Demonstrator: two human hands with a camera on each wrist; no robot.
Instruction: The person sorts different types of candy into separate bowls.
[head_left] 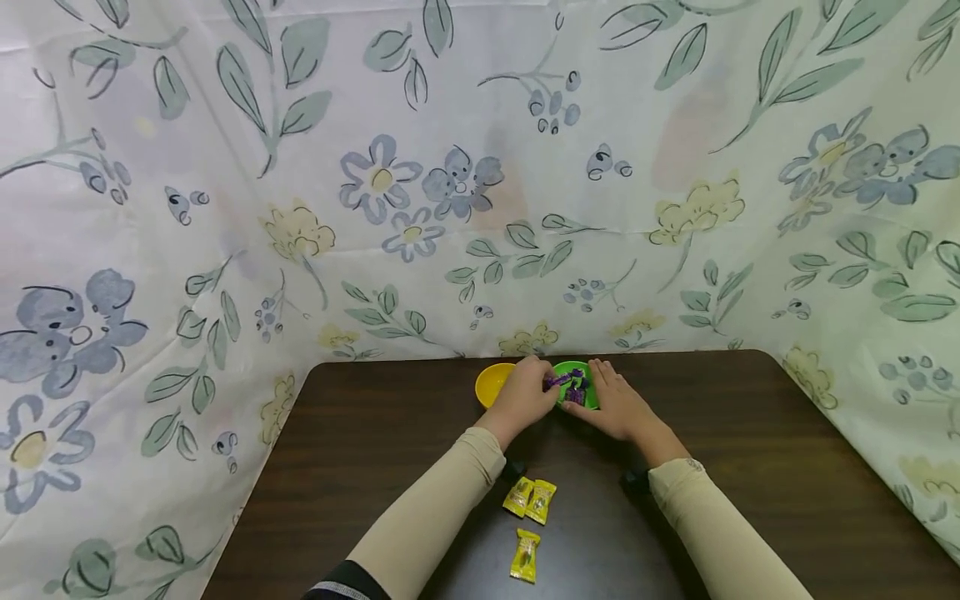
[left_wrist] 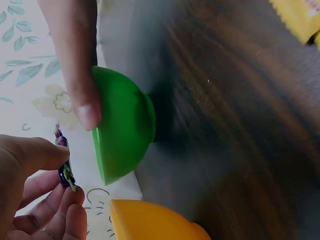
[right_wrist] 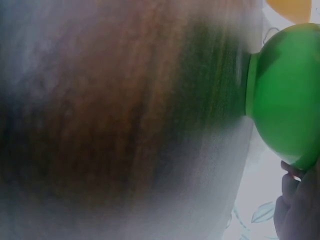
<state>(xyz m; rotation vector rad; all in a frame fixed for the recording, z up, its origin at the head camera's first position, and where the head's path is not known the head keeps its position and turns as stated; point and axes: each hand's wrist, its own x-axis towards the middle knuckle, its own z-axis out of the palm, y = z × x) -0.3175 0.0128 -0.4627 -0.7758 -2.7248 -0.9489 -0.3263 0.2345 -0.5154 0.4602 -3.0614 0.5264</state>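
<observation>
L hand [head_left: 527,392] is pinching purple candy [left_wrist: 64,174] just above green bowl [left_wrist: 125,127], yellow bowl [head_left: 491,383] sitting nearby; R hand [head_left: 621,406] is clamping green bowl w/ more purple candies [head_left: 576,393] inside. Poss. fails: candy slipping b/c pinch is slight; bowl tipping if R grip is pressing unevenly.

A white cloth [head_left: 450,117] with blue and yellow flowers [head_left: 381,180] and green leaves [head_left: 303,52] hangs behind a brown table [head_left: 780,467] with round corners [head_left: 761,358].
</observation>
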